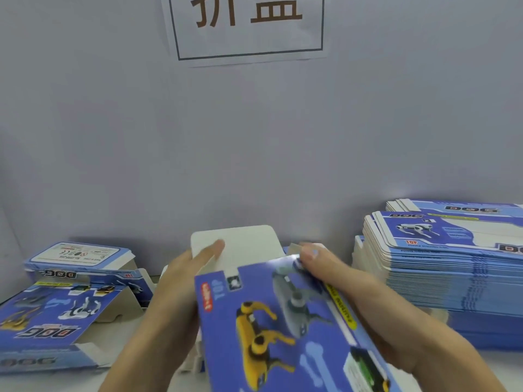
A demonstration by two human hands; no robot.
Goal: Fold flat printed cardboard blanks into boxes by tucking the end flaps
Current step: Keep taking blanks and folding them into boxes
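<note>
From the head view, the box (283, 321) is held up over the table (147, 374), between both hands. The left hand (181, 281) steadies its side, fingers (212, 250) straight against the raised white end flap (240, 244), likely to fold it in. The right hand (339, 275) grips the far corner, bracing the box. The blank stack (441, 267) waits right, folded boxes (70, 292) left.

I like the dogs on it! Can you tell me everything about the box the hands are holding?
The box is blue printed cardboard showing a yellow robot dog and a grey one. It is held tilted above the table, its far end open. A plain white end flap stands up there. The left hand touches that flap; the right hand grips the box's right edge.
</note>
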